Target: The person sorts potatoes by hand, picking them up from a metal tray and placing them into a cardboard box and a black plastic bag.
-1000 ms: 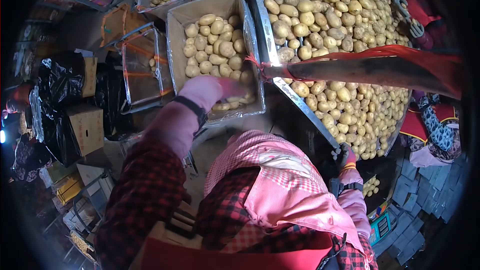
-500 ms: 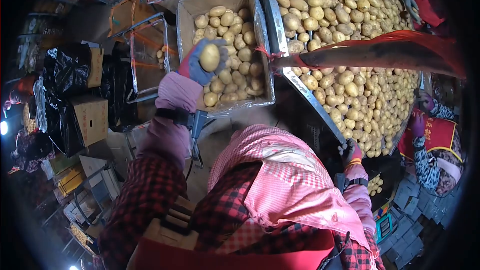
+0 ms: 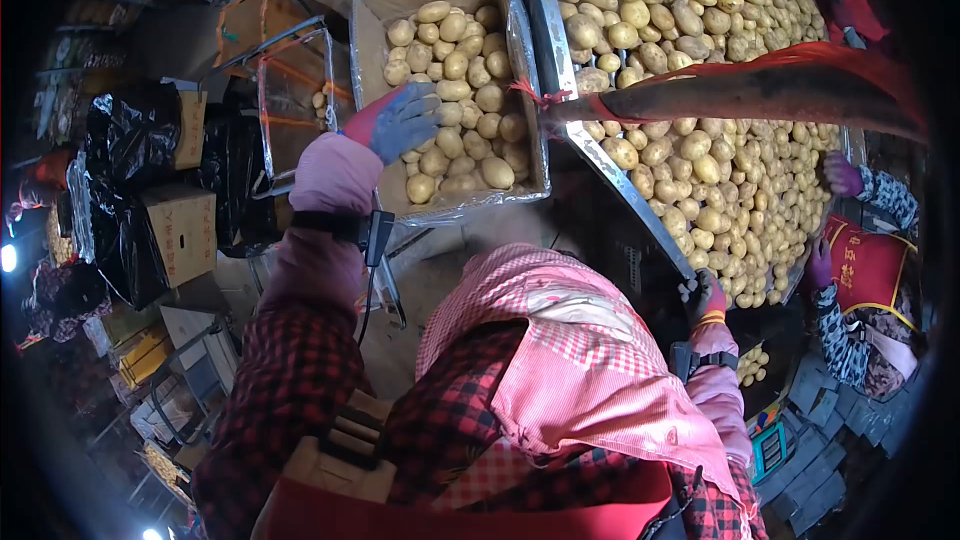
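My left hand (image 3: 403,123), in a blue and pink glove, is over the left side of a plastic-lined cardboard box (image 3: 376,40). Its fingers are stretched out and nothing shows in them. Many potatoes (image 3: 455,66) lie in the box, close by the fingertips. Down by the near corner of the big sorting table, my right hand (image 3: 706,296) has its gloved fingers curled at the table's metal rim (image 3: 640,210). A deep heap of potatoes (image 3: 715,170) covers that table.
A bar wrapped in red plastic (image 3: 740,90) crosses above the heap. Left of the box stand a lined frame (image 3: 297,110) and cartons (image 3: 180,235) with black plastic. Across the table, a co-worker in a red vest (image 3: 868,265) has gloved hands at its edge.
The potato that was in my left hand is out of it, and the fingers have straightened over the box. My right hand stays by the rim. The co-worker's hand has shifted at the far edge.
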The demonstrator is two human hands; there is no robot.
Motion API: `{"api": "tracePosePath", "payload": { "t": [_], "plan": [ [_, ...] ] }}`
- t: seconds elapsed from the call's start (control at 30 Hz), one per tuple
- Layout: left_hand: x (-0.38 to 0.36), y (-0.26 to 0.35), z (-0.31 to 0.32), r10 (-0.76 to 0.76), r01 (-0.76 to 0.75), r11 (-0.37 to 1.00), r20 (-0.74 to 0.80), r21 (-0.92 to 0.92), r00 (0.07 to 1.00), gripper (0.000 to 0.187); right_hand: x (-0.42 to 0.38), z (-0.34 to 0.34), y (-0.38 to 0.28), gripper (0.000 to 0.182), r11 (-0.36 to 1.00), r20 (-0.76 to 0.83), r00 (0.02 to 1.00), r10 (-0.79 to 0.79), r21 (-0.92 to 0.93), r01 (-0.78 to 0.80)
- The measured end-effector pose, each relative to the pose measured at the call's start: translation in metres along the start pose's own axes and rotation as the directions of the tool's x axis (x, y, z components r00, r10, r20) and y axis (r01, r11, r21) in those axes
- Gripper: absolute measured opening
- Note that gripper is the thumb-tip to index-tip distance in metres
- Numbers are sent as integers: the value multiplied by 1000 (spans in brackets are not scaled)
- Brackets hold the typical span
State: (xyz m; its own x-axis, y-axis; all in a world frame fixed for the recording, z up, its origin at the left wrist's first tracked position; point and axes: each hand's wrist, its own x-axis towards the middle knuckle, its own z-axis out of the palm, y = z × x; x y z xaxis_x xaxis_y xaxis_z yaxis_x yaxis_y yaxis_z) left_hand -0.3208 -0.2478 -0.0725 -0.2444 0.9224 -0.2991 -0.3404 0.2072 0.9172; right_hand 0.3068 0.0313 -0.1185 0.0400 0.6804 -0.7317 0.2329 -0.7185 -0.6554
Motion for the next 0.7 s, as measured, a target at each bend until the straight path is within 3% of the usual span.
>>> {"api": "tracePosePath", "payload": {
  "t": [0.1, 0.17, 0.2, 0.27, 0.3, 0.37, 0.4, 0.43, 0.47, 0.5, 0.57, 0.7],
  "plan": [
    [4, -22, -39, 231, -248, 947, 105, 203, 967, 48, -3, 0, 1, 23, 1000, 6, 1000, -25, -5, 25],
    [5, -15, -35, 144, -141, 987, -45, 72, 988, 46, -2, -2, 2, 25, 998, 16, 999, -34, -44, 35],
    [0, 21, -4, -55, 34, 993, -189, -115, 980, 44, -3, -1, 2, 25, 999, 5, 1000, -20, -28, 20],
    [4, 13, 0, -172, 152, 977, -127, -152, 977, 41, -14, 9, -6, 25, 1000, -13, 1000, 10, 4, -10],
    [18, -39, -24, -92, 92, 996, 53, 11, 994, 40, -18, 12, -10, 24, 1000, -3, 1000, 23, -6, -23],
    [31, -56, -12, -300, 303, 953, 96, -15, 949, 40, -22, 16, -16, 23, 999, 14, 999, 47, -24, -47],
    [44, -44, 29, -559, 545, 808, 2, -224, 829, 40, -20, 15, -16, 23, 998, 8, 999, 51, -23, -51],
    [59, -42, 52, -580, 577, 805, -21, 139, 814, 39, -17, 12, -14, 22, 998, 0, 999, 55, -23, -55],
    [73, -39, 75, -601, 543, 687, -43, 483, 798, 38, -14, 10, -12, 21, 998, -9, 998, 58, -25, -58],
    [81, -40, 86, -621, 474, 538, -53, 697, 782, 37, -12, 9, -8, 21, 999, 1, 999, 44, -15, -44],
    [81, -40, 92, -639, 377, 386, -51, 842, 768, 37, -11, 9, -7, 20, 1000, 13, 1000, 13, 13, -13],
    [76, -33, 89, -689, 264, 244, -24, 933, 724, 36, -22, 15, -9, 18, 998, -4, 1000, -7, 55, 7]
  ]
}}
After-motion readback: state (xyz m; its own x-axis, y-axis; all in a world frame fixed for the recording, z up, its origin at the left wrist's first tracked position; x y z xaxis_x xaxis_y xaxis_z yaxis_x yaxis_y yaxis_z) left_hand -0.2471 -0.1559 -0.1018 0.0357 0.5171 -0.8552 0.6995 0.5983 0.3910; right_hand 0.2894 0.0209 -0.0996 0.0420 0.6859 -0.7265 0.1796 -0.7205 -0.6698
